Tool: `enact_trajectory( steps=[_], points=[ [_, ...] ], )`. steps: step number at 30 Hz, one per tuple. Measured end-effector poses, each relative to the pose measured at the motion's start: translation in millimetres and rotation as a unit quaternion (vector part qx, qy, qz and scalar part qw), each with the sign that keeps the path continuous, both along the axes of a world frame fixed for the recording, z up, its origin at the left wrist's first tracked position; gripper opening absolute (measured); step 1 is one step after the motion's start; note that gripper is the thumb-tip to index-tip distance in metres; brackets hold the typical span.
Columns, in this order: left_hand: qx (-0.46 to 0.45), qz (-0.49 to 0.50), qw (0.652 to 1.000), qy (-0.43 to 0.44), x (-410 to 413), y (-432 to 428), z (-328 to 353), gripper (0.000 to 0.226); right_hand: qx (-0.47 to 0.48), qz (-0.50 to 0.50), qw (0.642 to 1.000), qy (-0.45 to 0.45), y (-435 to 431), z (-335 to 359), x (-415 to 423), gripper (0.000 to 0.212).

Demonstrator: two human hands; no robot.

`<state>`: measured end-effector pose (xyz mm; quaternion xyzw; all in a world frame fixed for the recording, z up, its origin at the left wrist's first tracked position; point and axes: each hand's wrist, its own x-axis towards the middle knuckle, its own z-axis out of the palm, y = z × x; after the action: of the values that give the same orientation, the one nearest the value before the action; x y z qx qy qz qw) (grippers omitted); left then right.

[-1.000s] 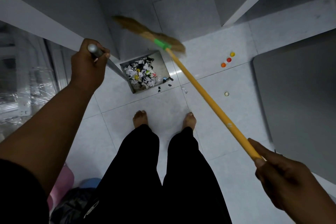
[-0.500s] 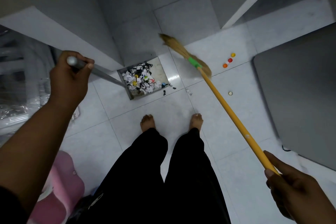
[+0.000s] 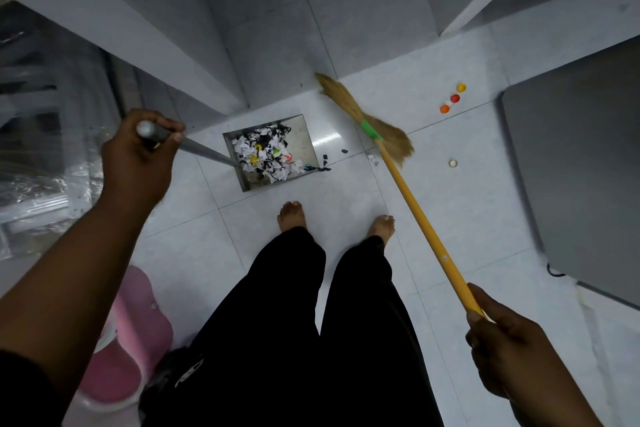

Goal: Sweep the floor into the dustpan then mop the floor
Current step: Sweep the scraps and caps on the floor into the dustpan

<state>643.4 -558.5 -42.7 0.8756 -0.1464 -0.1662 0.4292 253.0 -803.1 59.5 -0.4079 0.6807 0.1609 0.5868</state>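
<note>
Between right fingers (image 3: 475,317): broom handle (image 3: 426,229) end.

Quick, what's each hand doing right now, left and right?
Left hand: closed around the dustpan handle.
Right hand: closed around the broom handle.

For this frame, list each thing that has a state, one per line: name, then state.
left hand: closed around the dustpan handle
right hand: closed around the broom handle end
dustpan: on the floor, holding paper scraps and caps
broom: bristles to the right of the dustpan
three coloured caps: loose on the floor, unswept
white cap: loose on the floor, apart
black scraps: outside the dustpan mouth
</note>
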Motion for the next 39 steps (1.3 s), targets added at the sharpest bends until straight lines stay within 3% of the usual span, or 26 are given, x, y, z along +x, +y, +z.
enact_trajectory(
  steps=[4,12,15,20,27,32,39],
  points=[
    [0.025,-0.007,1.0,-0.007,-9.1,-1.1,-12.3,0.01,0.035,-0.022,0.999,-0.022,14.1,-7.8,13.5,0.035],
    [0.027,0.007,0.999,-0.016,-12.5,-2.1,-23.8,0.012,0.141,-0.077,0.984,-0.081,21.4,3.5,37.5,0.034],
    [0.027,0.01,0.999,-0.019,-11.2,-1.6,-25.5,0.011,0.159,-0.052,0.981,-0.094,14.1,21.0,36.2,0.031],
    [0.009,0.023,1.0,-0.009,-10.4,-5.0,-18.1,0.033,0.139,0.01,0.985,-0.106,-1.5,56.5,33.8,0.039],
    [0.028,0.034,0.999,-0.008,-1.0,-3.8,-9.7,0.037,0.069,0.036,0.995,-0.063,-13.1,52.0,25.6,0.036],
    [0.037,0.02,0.999,-0.016,-3.2,-3.9,-17.7,0.014,0.115,0.013,0.992,-0.055,4.6,13.1,43.2,0.036],
    [0.035,0.034,0.999,-0.013,0.8,-2.3,-22.8,0.014,0.157,0.027,0.984,-0.083,0.9,25.7,53.7,0.034]
  ],
)
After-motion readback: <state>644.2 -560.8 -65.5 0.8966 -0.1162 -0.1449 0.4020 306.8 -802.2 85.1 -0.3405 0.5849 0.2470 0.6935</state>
